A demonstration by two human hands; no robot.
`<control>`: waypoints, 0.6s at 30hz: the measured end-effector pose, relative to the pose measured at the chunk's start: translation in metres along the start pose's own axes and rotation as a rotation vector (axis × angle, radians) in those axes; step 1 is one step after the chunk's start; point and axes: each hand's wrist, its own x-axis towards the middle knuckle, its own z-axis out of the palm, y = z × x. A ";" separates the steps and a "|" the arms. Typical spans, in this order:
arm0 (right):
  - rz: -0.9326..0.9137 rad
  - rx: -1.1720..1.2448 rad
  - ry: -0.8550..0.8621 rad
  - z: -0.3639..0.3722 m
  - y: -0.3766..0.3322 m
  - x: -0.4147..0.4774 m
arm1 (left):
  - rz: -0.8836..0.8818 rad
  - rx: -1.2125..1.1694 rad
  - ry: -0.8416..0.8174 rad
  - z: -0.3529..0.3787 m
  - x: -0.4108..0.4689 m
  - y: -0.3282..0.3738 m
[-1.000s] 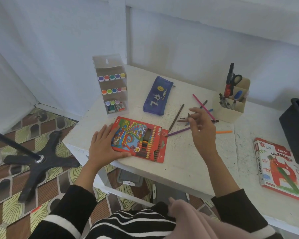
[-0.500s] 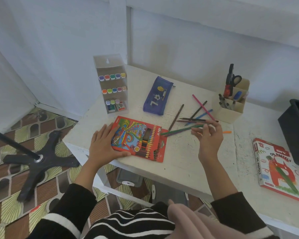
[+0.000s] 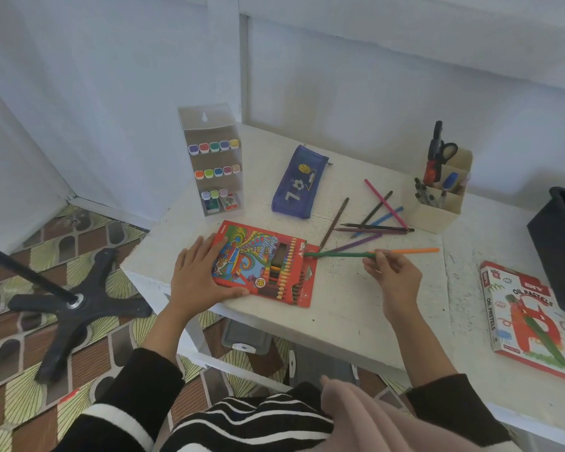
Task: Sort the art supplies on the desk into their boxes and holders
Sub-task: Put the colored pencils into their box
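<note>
Green pencil (image 3: 340, 254) lies nearly level just above the worktop (image 3: 340, 308), pinched near its right end by the fingertips of the right hand (image 3: 396, 276). Its left tip meets the right end of the red pencil box (image 3: 286, 272); whether the tip is already inside cannot be told. The left hand (image 3: 199, 278) lies flat on the left part of the box, fingers straight and slightly spread, thumb along the near edge. The box sits close to the front left corner of the worktop.

Behind the held pencil, an orange pencil (image 3: 413, 251) and a purple pencil (image 3: 356, 244) lie on the surface, with a loose heap of crossed pencils (image 3: 377, 223) farther back. A blue pencil case (image 3: 299, 184) lies beyond the box, and a clear marker rack (image 3: 214, 164) stands at the far left corner. A cardboard holder (image 3: 437, 210) with scissors (image 3: 439, 154) stands to the right of the heap. An oil pastels box (image 3: 525, 316) lies far right, near a black bin (image 3: 560, 252).
</note>
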 end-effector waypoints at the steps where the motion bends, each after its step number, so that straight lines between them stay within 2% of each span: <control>1: -0.009 -0.092 -0.066 0.001 0.002 -0.002 | 0.001 -0.002 0.002 0.000 0.000 0.000; 5: -0.230 -0.554 -0.296 0.017 0.011 -0.005 | 0.005 0.001 0.008 0.000 0.001 0.001; 8: -0.381 -0.736 -0.440 0.039 0.018 -0.007 | 0.005 0.004 0.001 0.000 0.000 0.000; 11: -0.374 -0.770 -0.485 0.060 0.022 -0.008 | 0.004 0.000 0.001 0.000 0.000 0.000; 18: -0.362 -0.703 -0.428 0.077 0.030 -0.017 | -0.010 0.018 -0.013 -0.001 0.000 -0.001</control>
